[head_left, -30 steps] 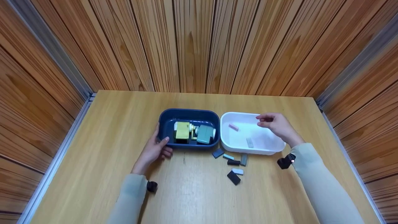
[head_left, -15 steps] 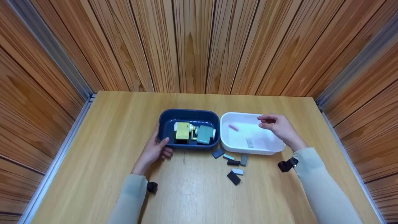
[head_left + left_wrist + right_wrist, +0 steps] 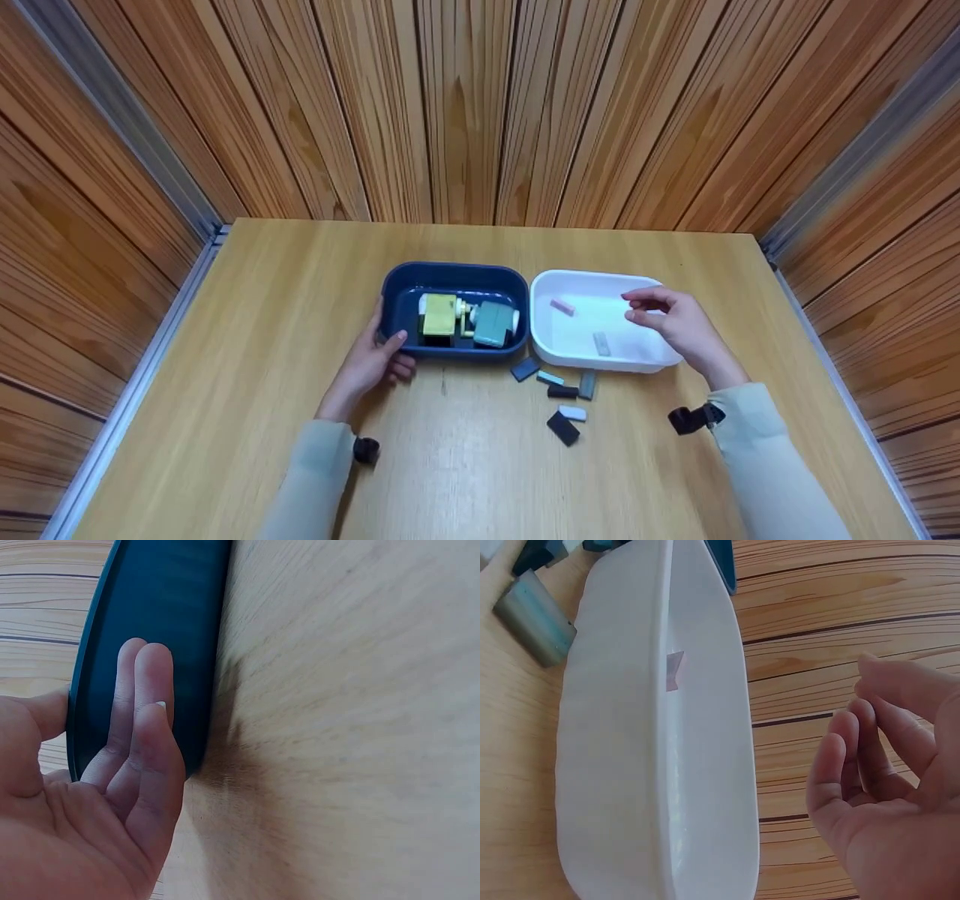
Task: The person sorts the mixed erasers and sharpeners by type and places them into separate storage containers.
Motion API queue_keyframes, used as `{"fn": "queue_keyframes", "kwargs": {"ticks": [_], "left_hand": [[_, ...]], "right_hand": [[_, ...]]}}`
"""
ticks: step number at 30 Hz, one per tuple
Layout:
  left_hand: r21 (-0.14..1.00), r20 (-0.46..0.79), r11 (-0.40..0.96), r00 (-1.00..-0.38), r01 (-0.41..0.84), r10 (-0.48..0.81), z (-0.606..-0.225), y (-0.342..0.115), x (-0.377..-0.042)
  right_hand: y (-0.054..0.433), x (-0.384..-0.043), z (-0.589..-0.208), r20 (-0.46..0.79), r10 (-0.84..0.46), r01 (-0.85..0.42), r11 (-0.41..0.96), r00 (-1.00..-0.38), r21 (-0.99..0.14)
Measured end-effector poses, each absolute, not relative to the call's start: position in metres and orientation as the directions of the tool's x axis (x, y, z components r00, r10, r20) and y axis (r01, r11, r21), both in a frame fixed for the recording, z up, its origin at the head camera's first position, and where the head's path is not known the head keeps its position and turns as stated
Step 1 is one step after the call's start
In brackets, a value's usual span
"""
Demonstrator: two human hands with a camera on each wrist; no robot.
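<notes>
My left hand (image 3: pixel 369 360) holds the left front corner of a dark blue tray (image 3: pixel 457 270), the thumb at its rim and the fingers along the outer wall. Inside that tray lie a boxy yellow item (image 3: pixel 439 315) and a boxy teal one (image 3: pixel 493 324), resembling crank pencil sharpeners. Over the right side of a white tray (image 3: pixel 600 363) hovers my right hand (image 3: pixel 675 322), fingers loosely bent, thumb and fingertips near each other. Nothing shows between them in the right wrist view. A small pink block (image 3: pixel 562 307) and a pale grey block (image 3: pixel 602 344) lie in the white tray.
In front of the trays, several small blocks lie on the wooden table, among them a navy block (image 3: pixel 525 369), a grey block (image 3: pixel 587 385), a white block (image 3: pixel 572 413) and a black block (image 3: pixel 563 429). Wood-patterned walls surround the table.
My right hand has drawn slightly toward me, its fingers still above the white tray's right side. The left hand and the blocks stay in place.
</notes>
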State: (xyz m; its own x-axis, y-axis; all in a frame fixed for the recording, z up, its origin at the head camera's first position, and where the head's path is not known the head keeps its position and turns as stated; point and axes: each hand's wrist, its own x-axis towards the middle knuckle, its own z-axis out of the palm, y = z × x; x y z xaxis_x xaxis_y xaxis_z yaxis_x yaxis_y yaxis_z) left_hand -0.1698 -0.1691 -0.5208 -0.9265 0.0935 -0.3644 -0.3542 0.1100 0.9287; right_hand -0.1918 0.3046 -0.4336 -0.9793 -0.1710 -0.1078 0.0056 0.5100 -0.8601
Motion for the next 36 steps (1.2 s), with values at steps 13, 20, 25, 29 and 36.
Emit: {"fn": "queue_keyframes", "kwargs": {"ticks": [13,20,25,29,36], "left_hand": [[0.931,-0.355,0.120,-0.930,-0.344,0.096,-0.519,-0.171,-0.169],[0.935,-0.347,0.108,-0.932,-0.337,0.100,-0.520,-0.171,-0.169],[0.934,-0.352,0.103,-0.930,-0.343,0.102,-0.521,-0.172,-0.169],[0.932,-0.357,0.111,-0.930,-0.346,0.092,-0.521,-0.171,-0.169],[0.930,-0.359,0.122,-0.930,-0.348,0.084,-0.520,-0.170,-0.170]], "right_hand": [[0.299,-0.164,-0.439,-0.021,-0.214,-0.076,0.431,-0.977,-0.899],[0.297,-0.148,-0.442,-0.034,-0.258,-0.079,0.416,-0.966,-0.906],[0.296,-0.137,-0.450,-0.017,-0.283,-0.096,0.380,-0.959,-0.920],[0.295,-0.129,-0.459,-0.015,-0.300,-0.097,0.357,-0.954,-0.929],[0.293,-0.115,-0.473,-0.041,-0.317,-0.070,0.329,-0.947,-0.942]]}}
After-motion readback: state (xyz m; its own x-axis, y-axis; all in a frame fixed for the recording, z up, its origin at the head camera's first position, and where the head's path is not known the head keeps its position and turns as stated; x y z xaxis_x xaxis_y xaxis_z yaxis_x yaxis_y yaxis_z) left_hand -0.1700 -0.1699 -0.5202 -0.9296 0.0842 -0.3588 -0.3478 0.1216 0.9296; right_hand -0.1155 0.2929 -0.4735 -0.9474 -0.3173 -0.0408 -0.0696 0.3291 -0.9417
